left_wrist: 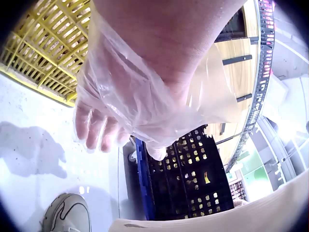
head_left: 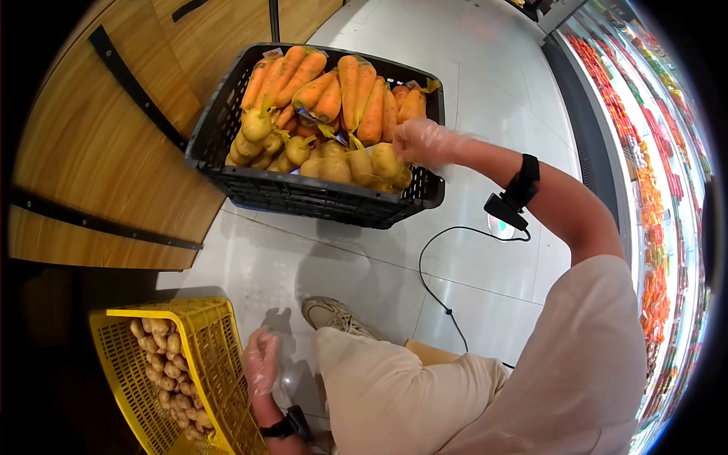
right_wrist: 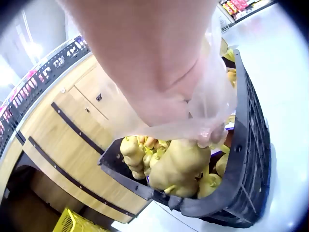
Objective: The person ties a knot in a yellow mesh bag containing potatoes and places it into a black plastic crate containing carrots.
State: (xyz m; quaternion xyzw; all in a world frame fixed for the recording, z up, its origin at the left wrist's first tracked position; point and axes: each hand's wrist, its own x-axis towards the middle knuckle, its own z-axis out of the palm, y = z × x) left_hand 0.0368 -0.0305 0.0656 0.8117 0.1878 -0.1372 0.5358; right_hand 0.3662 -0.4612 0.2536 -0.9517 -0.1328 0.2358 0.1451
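My gloved right hand [head_left: 431, 144] is at the right end of the black crate [head_left: 303, 186], its fingers curled on a bag of potatoes [head_left: 385, 161]. In the right wrist view the bagged potatoes [right_wrist: 178, 166] lie under my right hand [right_wrist: 169, 106], whose fingertips are partly hidden by the loose glove. Bagged carrots [head_left: 371, 114] fill the far side of the crate. My gloved left hand [head_left: 262, 362] hangs beside the yellow crate [head_left: 208, 341] and holds nothing. The left wrist view shows that hand [left_wrist: 130, 92] with its fingers loosely extended.
Loose potatoes [head_left: 171, 364] lie in the yellow crate at lower left. A wooden cabinet [head_left: 98, 159] with black strips borders the black crate on the left. A black cable [head_left: 425, 280] hangs from the right wrist camera. Lit shelves [head_left: 652, 189] line the right side.
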